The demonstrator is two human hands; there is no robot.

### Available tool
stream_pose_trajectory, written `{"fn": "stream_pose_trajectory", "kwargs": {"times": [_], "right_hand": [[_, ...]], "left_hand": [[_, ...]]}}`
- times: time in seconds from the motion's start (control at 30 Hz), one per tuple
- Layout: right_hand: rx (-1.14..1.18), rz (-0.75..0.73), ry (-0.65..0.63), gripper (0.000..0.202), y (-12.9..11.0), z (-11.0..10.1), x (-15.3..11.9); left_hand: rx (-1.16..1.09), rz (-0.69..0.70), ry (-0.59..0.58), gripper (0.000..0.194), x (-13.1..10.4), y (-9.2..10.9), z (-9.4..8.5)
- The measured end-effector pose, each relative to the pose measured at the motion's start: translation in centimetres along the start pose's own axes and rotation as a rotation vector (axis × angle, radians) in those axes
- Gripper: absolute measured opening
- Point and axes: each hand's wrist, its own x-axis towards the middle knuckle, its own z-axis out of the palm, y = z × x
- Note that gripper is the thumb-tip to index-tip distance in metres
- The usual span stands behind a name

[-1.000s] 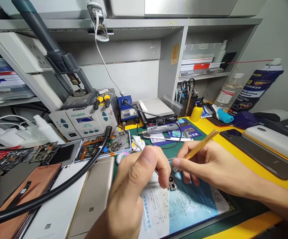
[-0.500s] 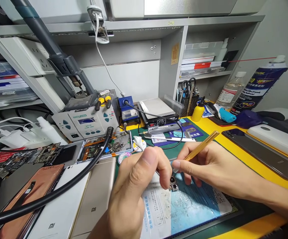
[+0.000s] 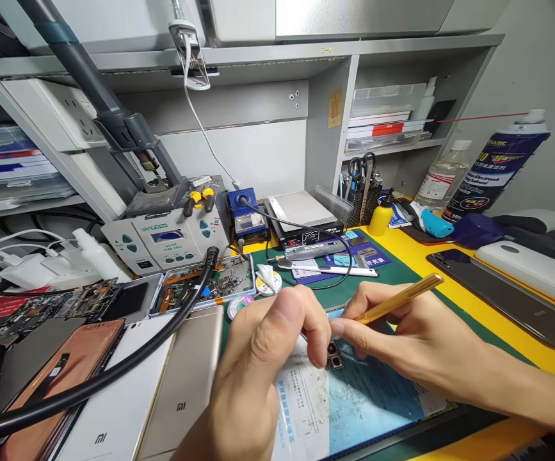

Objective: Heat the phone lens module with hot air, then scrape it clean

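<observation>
My right hand (image 3: 402,346) grips a slim gold pen-shaped tool (image 3: 402,299) between thumb and fingers; its tip is hidden. Close by on the left, my left hand (image 3: 262,365) is curled closed, with the thumb on top. Its fingers hide whatever is in them. Just below the left fingertips is a small dark camera module (image 3: 335,360) with two square lenses. It is over a blue and white printed sheet (image 3: 378,410). I cannot tell whether the left fingers touch the module.
Several phones, one a white phone (image 3: 118,384), lie on the left under a thick black hose (image 3: 114,368). Behind stand a soldering station (image 3: 176,234), a parts tray (image 3: 229,278), a hot plate (image 3: 306,211) and a yellow bottle (image 3: 381,216). A dark phone (image 3: 493,294) lies right.
The right hand has shifted slightly right and down, and the gold tool now lies at a lower slant. The left hand has barely moved.
</observation>
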Motion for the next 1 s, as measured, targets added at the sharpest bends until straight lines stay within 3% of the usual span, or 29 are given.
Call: {"fn": "stream_pose_trajectory", "kwargs": {"times": [0.4,1.0], "right_hand": [[-0.064,-0.201,0.033,0.033,0.45,0.23,-0.35],[-0.02,-0.251,-0.009,0.028,-0.06,-0.09,-0.57]], "left_hand": [[0.007,0.012,-0.004,0.055,0.2,-0.13,-0.09],[0.066,0.022,0.021,0.054,0.29,0.28,0.22]]}}
